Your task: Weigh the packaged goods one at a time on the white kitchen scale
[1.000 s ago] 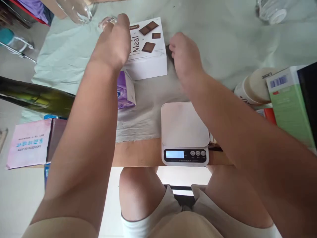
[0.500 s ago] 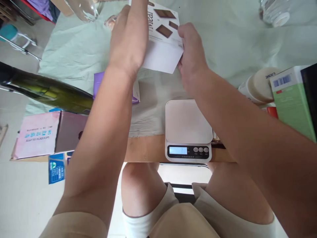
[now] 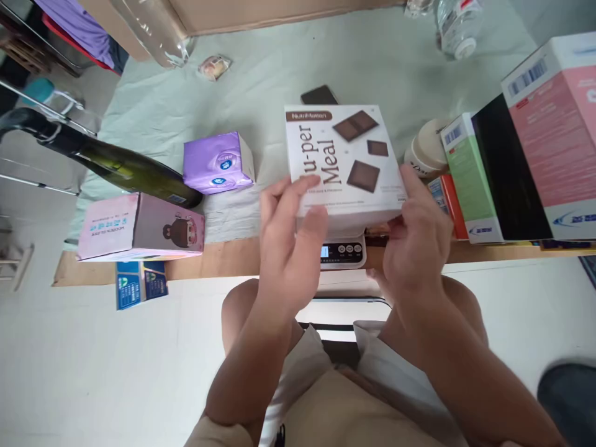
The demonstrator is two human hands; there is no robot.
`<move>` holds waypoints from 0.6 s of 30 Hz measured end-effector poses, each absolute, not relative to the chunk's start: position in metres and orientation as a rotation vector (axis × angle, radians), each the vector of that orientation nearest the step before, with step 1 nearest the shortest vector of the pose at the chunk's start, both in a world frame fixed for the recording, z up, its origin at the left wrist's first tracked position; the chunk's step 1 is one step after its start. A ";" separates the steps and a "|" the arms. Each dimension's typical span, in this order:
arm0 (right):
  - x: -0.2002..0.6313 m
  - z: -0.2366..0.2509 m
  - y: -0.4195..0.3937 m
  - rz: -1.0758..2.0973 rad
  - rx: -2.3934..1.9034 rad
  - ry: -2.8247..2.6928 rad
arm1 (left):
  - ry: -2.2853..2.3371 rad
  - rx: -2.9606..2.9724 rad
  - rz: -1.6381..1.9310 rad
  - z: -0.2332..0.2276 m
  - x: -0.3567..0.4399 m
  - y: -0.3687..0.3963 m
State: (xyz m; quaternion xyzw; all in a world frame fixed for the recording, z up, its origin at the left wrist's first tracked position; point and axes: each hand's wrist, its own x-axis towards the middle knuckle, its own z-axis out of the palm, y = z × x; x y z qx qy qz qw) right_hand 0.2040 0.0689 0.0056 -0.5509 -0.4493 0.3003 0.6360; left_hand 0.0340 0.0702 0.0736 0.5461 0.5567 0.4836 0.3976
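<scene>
Two hands hold a white Meal box [image 3: 344, 162] over a kitchen scale [image 3: 343, 263]; with that box as the clock's centre, 12 points away from the body. At 7 o'clock the left hand [image 3: 287, 259] is half spread, index finger across the printed top, thumb by the near edge. At 4 the right hand [image 3: 418, 239] pinches the corner, thumb above and fingers curled below. Whether the box touches the scale I cannot tell.

The scale's button end shows at 6, close to the edge of the table [image 3: 233, 257]. A dark flat object [image 3: 319, 95] shows past the box's far edge at 11. Room is tight at 3, where a Dove bottle [image 3: 424, 152] and a green-and-white carton [image 3: 472, 180] stand near the right hand. Pale green cloth [image 3: 363, 56] leaves more space toward 12, and some toward 9, up to a purple tissue pack [image 3: 209, 162]. Farther out are a pink carton [image 3: 112, 226] at 8, a dark green bottle [image 3: 130, 166] at 9, a wrapped snack [image 3: 214, 67] at 10 and a clear plastic bottle [image 3: 459, 31] at 1.
</scene>
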 end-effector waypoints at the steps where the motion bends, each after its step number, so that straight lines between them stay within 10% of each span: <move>1: 0.203 0.001 0.064 0.634 -1.279 -1.003 | 1.431 1.371 1.180 0.071 0.032 0.067; 18: 0.236 -0.015 0.055 0.219 -1.175 -1.344 | 1.337 1.037 1.502 0.024 -0.011 0.115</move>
